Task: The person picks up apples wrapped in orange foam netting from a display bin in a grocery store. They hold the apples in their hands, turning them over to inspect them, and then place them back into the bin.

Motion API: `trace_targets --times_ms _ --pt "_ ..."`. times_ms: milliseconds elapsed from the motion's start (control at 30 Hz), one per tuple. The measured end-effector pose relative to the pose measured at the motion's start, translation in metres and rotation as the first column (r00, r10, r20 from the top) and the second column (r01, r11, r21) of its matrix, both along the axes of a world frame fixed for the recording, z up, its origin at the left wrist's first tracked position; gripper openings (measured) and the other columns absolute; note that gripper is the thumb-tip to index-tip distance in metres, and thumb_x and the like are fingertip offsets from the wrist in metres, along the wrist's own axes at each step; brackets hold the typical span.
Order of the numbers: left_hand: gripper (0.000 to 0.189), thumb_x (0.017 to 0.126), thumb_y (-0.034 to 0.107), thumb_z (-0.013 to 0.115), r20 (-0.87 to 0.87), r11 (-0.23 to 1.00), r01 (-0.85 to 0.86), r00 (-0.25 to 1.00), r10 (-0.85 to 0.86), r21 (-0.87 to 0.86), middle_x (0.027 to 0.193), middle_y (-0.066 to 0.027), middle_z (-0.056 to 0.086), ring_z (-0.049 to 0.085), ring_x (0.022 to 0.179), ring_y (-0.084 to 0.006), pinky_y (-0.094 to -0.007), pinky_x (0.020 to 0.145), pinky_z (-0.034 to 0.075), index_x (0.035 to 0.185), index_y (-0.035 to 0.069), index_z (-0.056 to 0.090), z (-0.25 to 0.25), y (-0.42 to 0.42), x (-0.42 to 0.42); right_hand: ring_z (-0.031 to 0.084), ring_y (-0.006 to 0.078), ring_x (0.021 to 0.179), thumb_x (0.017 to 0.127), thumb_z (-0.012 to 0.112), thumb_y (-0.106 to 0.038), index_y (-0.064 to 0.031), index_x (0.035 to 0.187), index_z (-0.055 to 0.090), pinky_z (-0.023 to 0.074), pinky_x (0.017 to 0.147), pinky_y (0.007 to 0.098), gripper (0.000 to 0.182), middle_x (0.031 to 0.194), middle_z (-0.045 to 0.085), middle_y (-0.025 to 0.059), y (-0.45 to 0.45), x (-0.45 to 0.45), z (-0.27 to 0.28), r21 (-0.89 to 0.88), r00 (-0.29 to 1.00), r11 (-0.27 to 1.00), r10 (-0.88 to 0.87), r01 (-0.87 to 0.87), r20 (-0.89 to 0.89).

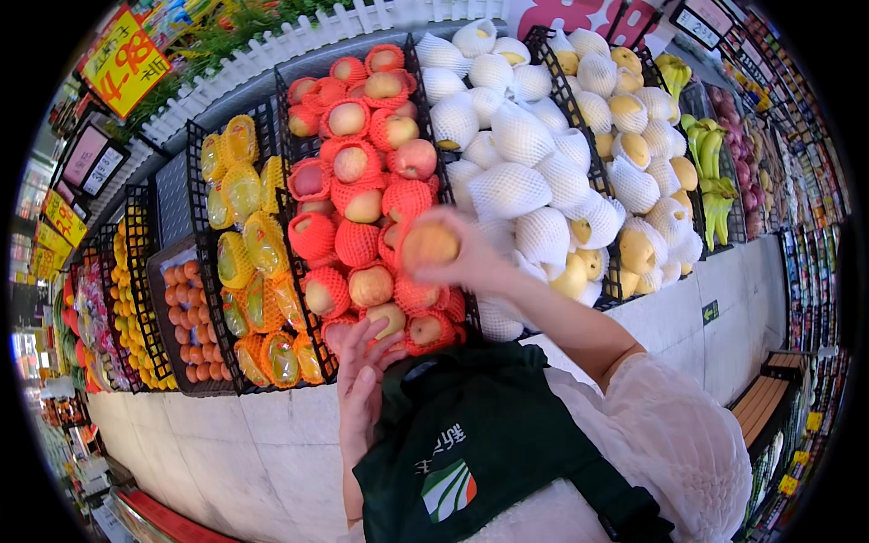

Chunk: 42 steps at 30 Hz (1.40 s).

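My right hand [461, 265] is blurred by motion and grips an apple [429, 248] that sits partly in a red foam net. It is over the right side of a black crate [284, 136] filled with apples, most in red foam nets [356, 243]. My left hand [361, 373] is at the crate's near edge, fingers spread and holding nothing. Close to its fingertips lie a paler apple [385, 319] and a netted apple [426, 330]. I cannot tell whether the fingers touch them.
White-netted fruit [509, 190] fills the crate to the right, with yellowish pears [635, 251] and bananas [707, 149] beyond. Yellow-netted packs [263, 244] and orange-coloured fruit [193, 319] stand to the left. A white picket fence [271, 54] runs behind; a wooden-slatted bench [764, 404] stands at right.
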State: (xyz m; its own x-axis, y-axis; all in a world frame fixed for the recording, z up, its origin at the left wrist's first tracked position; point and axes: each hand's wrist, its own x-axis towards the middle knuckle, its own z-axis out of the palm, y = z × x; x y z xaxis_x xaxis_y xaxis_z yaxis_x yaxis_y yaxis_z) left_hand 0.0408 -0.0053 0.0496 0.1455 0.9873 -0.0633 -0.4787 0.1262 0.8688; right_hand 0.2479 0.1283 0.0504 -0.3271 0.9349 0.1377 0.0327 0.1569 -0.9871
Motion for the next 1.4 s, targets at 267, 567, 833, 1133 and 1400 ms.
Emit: trace_targets --times_ms 267,567,833,1133,1400 --pt "0.037 0.092 0.02 0.052 -0.014 0.993 -0.062 0.998 0.06 -0.098 0.114 -0.0123 0.059 0.058 0.102 -0.0211 -0.0313 0.089 0.043 0.123 0.002 0.047 -0.02 -0.015 -0.011 0.051 0.0358 0.104 0.063 0.076 -0.016 -0.0149 0.115 0.053 0.0455 0.086 0.0418 0.057 0.116 0.047 0.0175 0.112 0.069 0.005 0.657 0.632 0.747 -0.559 0.103 0.536" --pt "0.032 0.093 0.02 0.05 -0.027 0.96 -0.2 0.98 0.198 -0.195 0.11 -0.0137 0.06 0.06 0.096 -0.0216 -0.0313 0.083 0.046 0.119 0.002 0.048 -0.042 -0.027 -0.025 0.052 0.031 0.108 0.072 0.068 -0.026 -0.0159 0.114 0.058 0.0386 0.091 0.0442 0.045 0.117 0.053 0.0128 0.125 0.048 -0.006 0.547 0.275 0.826 -0.499 -0.135 0.822" --pt "0.028 0.093 0.013 0.049 -0.055 0.938 -0.246 0.969 0.24 -0.246 0.107 -0.0113 0.061 0.059 0.094 -0.0175 -0.0287 0.083 0.045 0.118 0.001 0.05 -0.042 -0.024 -0.024 0.056 0.0269 0.098 0.077 0.064 -0.03 -0.0183 0.113 0.058 0.0411 0.084 0.0459 0.038 0.1 0.058 0.0094 0.155 -0.008 -0.03 0.507 0.339 0.819 -0.413 -0.269 0.846" --pt "0.027 0.093 0.014 0.05 -0.043 0.921 -0.272 0.962 0.271 -0.28 0.104 -0.0101 0.063 0.061 0.091 -0.017 -0.0274 0.081 0.045 0.116 0.002 0.051 -0.051 -0.027 -0.03 0.054 0.0302 0.103 0.071 0.07 -0.036 -0.0244 0.123 0.047 0.0384 0.086 0.0574 0.058 0.112 0.051 0.0107 0.172 -0.011 -0.041 0.333 0.333 0.925 -0.261 -0.183 0.906" --pt "0.034 0.094 0.019 0.05 0.019 0.929 -0.239 0.967 0.255 -0.281 0.111 -0.0128 0.059 0.061 0.098 -0.0215 -0.0302 0.081 0.048 0.123 0.002 0.046 -0.06 -0.029 -0.035 0.055 0.0291 0.099 0.066 0.077 -0.019 -0.0096 0.116 0.053 0.0459 0.086 0.0371 0.056 0.108 0.053 0.0131 0.114 -0.02 -0.002 0.501 0.882 0.865 -0.258 0.03 0.393"
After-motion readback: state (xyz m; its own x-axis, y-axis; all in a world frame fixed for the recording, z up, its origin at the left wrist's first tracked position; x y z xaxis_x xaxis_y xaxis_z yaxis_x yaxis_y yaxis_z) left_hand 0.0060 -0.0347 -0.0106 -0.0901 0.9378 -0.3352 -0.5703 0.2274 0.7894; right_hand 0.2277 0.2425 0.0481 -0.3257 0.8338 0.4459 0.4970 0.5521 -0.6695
